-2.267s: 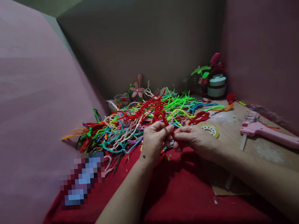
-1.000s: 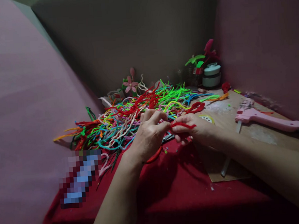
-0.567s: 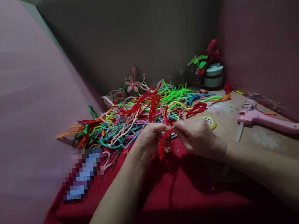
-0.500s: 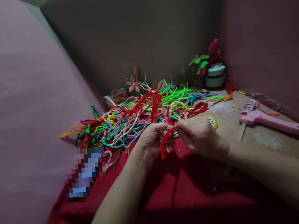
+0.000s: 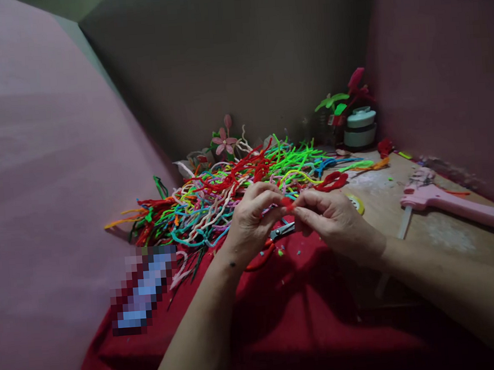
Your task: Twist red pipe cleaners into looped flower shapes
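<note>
A red pipe cleaner (image 5: 288,203) shows as a small fuzzy bit between the fingertips of both hands, its ends mostly hidden. My left hand (image 5: 255,215) pinches it from the left, fingers bent and closed. From the other side, my right hand (image 5: 331,218) grips it between thumb and forefinger. Below and between the hands lie scissors (image 5: 279,232) with orange-red handles, partly covered by my left hand. Just behind the hands spreads a heap of many-coloured pipe cleaners (image 5: 214,204), with a looped red piece (image 5: 332,181) at its right.
A pink hot glue gun (image 5: 455,201) lies on the board at right, glue stick sticking out. A yellow round object (image 5: 357,204) sits beside my right hand. Behind stand a pale green jar (image 5: 360,127) and pipe-cleaner flowers (image 5: 224,141). A pixelated object (image 5: 147,293) lies left on the red cloth (image 5: 277,324).
The red pipe cleaner's dangling end no longer hangs below my left hand. My left hand has turned and lifted slightly, uncovering the scissors. The view has shifted a little.
</note>
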Available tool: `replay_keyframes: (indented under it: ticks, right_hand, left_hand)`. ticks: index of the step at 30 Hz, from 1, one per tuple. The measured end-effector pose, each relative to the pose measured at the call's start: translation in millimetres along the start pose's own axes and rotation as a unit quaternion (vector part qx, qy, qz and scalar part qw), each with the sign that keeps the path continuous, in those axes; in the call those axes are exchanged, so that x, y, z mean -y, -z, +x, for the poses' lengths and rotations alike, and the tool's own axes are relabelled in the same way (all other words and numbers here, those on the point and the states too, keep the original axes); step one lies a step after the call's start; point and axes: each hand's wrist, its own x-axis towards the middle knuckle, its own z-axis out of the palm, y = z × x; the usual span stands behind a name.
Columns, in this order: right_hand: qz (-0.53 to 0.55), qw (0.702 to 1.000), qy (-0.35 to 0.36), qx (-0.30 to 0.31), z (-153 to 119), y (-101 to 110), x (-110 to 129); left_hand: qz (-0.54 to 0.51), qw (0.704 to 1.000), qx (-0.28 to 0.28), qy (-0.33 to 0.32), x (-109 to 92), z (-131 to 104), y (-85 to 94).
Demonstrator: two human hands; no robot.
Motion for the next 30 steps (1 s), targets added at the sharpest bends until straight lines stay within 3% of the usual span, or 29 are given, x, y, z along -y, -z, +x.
replay_keyframes:
  ticks: [5,7,10,14,18,22,24,26,28,30]
  right_hand:
    - [-0.104,0.993,0.053,-0.033,-4.1,-3.6,-3.0]
    - [-0.103,0.993,0.056,-0.032,-4.2,-4.3,-3.2]
    - [0.026,1.000,-0.004,0.010,-0.8,-4.0,-1.5]
    - [0.197,0.973,-0.104,0.064,5.6,-2.4,0.3]
    - [0.233,0.961,-0.146,0.040,7.1,-2.7,-2.5]
    - [0.225,0.964,-0.140,0.038,4.9,-4.1,-3.4]
    - [0.176,0.979,-0.097,0.031,3.6,-3.4,-1.4]
    - [0.068,0.997,0.008,-0.022,2.7,-1.2,1.5]
    - [-0.071,0.983,0.139,-0.098,2.8,1.8,3.4]
    - [-0.183,0.949,0.222,-0.132,4.2,4.3,2.9]
  left_hand:
    - [-0.054,0.985,0.049,0.158,-10.0,-1.6,-7.2]
    - [-0.077,0.979,0.056,0.182,-11.8,-2.0,-8.2]
    - [-0.066,0.981,0.022,0.179,-10.7,-1.2,-6.8]
    - [-0.051,0.984,-0.029,0.170,-5.6,-0.2,-5.0]
    - [0.050,0.992,-0.035,0.113,-0.4,-2.1,-6.1]
    - [0.147,0.987,-0.031,0.060,1.7,-4.1,-3.0]
    - [0.139,0.986,-0.014,0.086,1.9,-4.2,0.3]
    - [0.146,0.984,0.004,0.098,1.7,-3.9,2.6]
    - [0.172,0.982,0.028,0.077,1.1,-3.7,2.7]
    - [0.196,0.978,0.053,0.040,0.3,-3.6,0.9]
